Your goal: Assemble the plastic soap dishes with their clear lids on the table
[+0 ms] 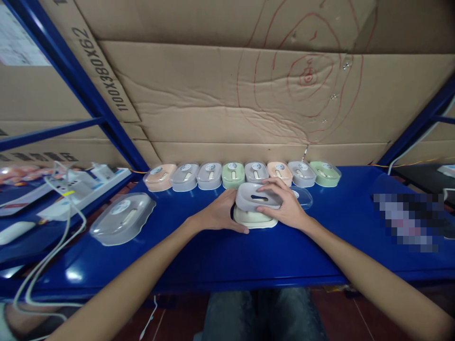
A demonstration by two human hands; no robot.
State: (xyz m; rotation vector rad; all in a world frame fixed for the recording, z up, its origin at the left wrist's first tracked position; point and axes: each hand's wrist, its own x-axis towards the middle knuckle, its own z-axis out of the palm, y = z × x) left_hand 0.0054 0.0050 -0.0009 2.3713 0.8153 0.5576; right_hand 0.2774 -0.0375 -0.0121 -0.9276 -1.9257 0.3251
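Near the middle of the blue table, a pale grey box cover (245,198) with a dark keyhole-shaped slot is tilted over a cream-white base (249,219). My right hand (286,201) grips the cover from its right side, thumb in front and fingers across the top. Cupped round the left side is my left hand (223,211), its thumb along the front of the base; its other fingertips are hidden behind. A clear plastic lid (304,198) lies on the table just behind my right hand.
Several boxes under clear lids stand in a row at the back, among them a peach box (159,179) and a green box (325,174). A larger grey box (122,218) sits at left. White cables (67,237) and a power strip (85,194) are beyond it; cardboard (199,94) rises behind.
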